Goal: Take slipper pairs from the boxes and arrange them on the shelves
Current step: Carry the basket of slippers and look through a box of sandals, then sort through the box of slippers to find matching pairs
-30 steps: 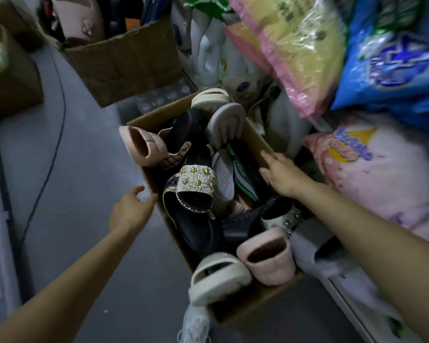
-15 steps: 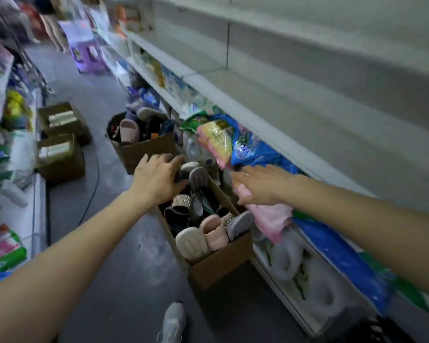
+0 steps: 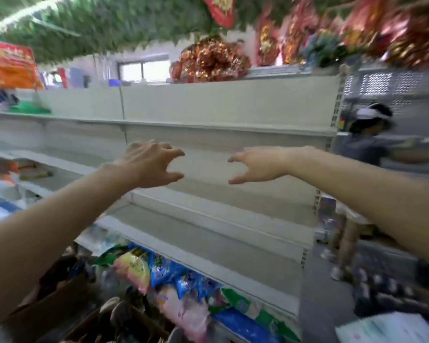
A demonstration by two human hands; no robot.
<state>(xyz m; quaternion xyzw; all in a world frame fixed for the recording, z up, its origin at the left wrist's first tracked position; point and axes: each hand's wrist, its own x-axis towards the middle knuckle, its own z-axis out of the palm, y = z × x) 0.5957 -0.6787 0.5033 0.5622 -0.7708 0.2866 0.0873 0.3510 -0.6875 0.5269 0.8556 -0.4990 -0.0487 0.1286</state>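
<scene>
My left hand [image 3: 151, 164] and my right hand [image 3: 257, 165] are raised side by side in front of the white metal shelves [image 3: 208, 219], palms facing each other, fingers loosely spread, holding nothing. The shelf boards behind them are bare. The cardboard box of slippers [image 3: 119, 318] shows only at the bottom left, blurred, with a few grey and dark slippers sticking out. A second box [image 3: 57, 293] lies partly behind my left forearm.
Colourful plastic bags [image 3: 183, 288] fill the lowest shelf beside the box. Another person [image 3: 371, 134] stands past the shelf's right end. Red and gold decorations [image 3: 213, 60] sit on top of the shelving. Goods crowd the shelves at far left.
My view has swung up from the slipper box to the bare shelves. Both hands rose from the box to shelf height, still holding nothing.
</scene>
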